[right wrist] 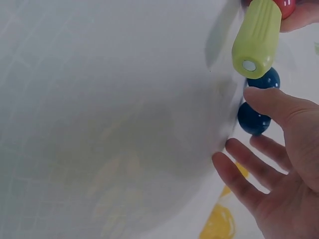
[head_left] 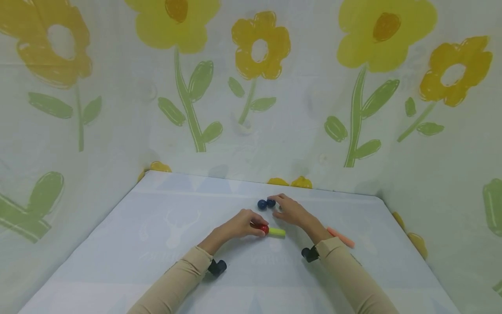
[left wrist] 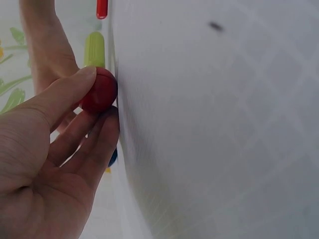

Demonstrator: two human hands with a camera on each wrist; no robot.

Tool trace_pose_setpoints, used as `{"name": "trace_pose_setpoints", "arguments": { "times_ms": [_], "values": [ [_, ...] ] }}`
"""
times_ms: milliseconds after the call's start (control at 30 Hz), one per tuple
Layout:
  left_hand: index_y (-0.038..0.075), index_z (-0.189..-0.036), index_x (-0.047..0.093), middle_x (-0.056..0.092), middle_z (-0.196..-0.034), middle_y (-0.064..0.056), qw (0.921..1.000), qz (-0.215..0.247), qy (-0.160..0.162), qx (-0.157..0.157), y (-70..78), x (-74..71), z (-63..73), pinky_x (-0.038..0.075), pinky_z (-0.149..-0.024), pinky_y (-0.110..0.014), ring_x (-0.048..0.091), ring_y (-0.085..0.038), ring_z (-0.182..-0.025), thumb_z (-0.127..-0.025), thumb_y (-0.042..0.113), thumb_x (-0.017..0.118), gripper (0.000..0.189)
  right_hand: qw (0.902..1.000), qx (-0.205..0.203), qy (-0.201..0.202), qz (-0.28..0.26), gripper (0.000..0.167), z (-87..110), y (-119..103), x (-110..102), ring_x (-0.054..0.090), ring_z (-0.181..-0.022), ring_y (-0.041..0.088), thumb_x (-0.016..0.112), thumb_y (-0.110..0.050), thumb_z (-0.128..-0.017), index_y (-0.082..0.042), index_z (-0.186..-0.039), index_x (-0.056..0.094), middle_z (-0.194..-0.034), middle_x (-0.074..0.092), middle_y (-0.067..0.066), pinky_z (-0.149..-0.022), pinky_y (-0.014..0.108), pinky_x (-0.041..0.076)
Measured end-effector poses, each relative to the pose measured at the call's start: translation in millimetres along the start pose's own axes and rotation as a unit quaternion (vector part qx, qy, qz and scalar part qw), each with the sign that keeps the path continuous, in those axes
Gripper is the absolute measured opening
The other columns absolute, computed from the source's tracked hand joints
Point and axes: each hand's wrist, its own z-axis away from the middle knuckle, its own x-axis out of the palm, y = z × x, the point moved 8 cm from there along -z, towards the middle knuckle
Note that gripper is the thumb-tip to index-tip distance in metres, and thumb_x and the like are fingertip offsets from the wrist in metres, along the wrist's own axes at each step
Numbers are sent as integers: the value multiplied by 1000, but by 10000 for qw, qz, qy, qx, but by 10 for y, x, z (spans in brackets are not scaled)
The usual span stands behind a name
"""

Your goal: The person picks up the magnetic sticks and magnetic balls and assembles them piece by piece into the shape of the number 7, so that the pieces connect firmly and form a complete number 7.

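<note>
My left hand [head_left: 243, 224] pinches a red ball [left wrist: 101, 90] between thumb and fingers, low over the table. A yellow-green ribbed rod [head_left: 276, 232] extends to the right from that ball; its near end shows a small silvery disc in the right wrist view. Farther back, two dark blue balls [head_left: 262, 204] sit side by side on the table. My right hand [head_left: 292, 211] reaches over beside them, thumb and fingers spread around the right-hand blue ball [right wrist: 254, 118], fingertips close to it.
A coral-coloured rod [head_left: 340, 237] lies on the white table [head_left: 117, 244], just beyond the right sleeve. Black wrist cameras [head_left: 217, 267] stick out below both forearms. Behind the table's back edge hangs a flower-printed cloth [head_left: 294, 131], which also covers the sides.
</note>
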Motion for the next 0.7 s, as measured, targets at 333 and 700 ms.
{"name": "trace_pose_setpoints", "arguments": {
  "times_ms": [333, 700],
  "values": [
    [9, -117, 72, 76, -103, 0, 10000, -48, 33, 7, 11, 5, 4, 53, -80, -15, 65, -4, -87, -85, 17, 77, 33, 10000, 39, 24, 59, 60, 13, -21, 0, 58, -119, 25, 73, -21, -89, -24, -142, 47, -138, 54, 10, -99, 46, 52],
    [10, -117, 72, 76, -102, 1, 10000, -60, 24, -60, 2, 4, -4, 54, -80, -16, 65, -2, -86, -85, 17, 77, 34, 9994, 97, 222, 253, 44, -4, -32, -44, 59, -108, 24, 73, -15, -88, -21, -128, 55, -127, 57, 10, -98, 46, 52]
  ]
}}
